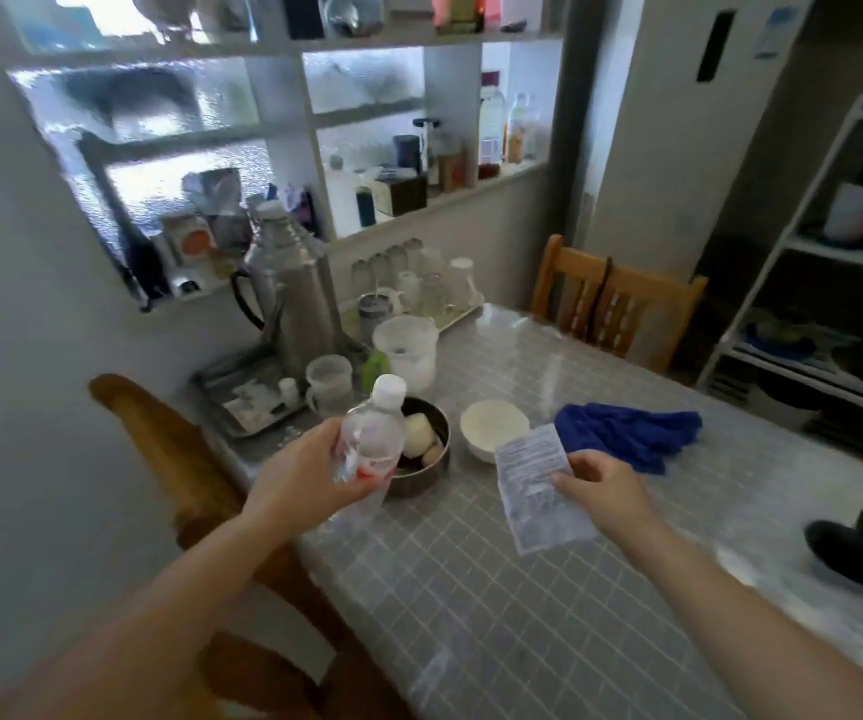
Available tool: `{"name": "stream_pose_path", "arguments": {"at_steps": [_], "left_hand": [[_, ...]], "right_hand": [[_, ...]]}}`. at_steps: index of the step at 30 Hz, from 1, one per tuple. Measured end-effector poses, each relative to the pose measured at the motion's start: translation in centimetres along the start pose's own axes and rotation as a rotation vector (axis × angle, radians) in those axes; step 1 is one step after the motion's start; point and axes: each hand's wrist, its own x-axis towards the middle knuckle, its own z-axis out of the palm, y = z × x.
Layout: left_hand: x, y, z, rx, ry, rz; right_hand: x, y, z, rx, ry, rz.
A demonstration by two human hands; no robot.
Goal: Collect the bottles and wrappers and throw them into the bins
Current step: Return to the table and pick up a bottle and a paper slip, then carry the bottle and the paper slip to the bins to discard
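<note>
Left hand [310, 475] fingers wrapped round clear bottle [369, 433], lifted above table [523, 589]. Right hand [603, 485] fingers pinching wrapper [536, 485]. Collection step done, judging. Next: locate bins, none visible.

Just the one head cam here, wide-angle, and it looked forward and down across the checked table [549, 589] toward the wall shelves [284, 132], close above both forearms.

Home kitchen: thermos [289, 293], fridge [679, 122], glasses [414, 278].
</note>
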Motion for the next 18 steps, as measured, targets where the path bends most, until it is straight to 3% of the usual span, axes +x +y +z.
{"name": "stream_pose_path", "arguments": {"at_steps": [10, 14, 18], "left_hand": [[-13.2, -17.4, -17.9, -0.266, 0.376, -0.313], [-18.6, -24.5, -25.3, -0.256, 0.533, -0.415], [-24.7, -31.7, -31.0, -0.185, 0.580, -0.553]], "right_hand": [[-5.0, -16.7, 23.4, 0.204, -0.340, -0.167], [-9.6, -22.2, 33.5, 0.261, -0.487, -0.181], [-13.6, -27.2, 43.6, 0.192, -0.561, -0.253]]}}
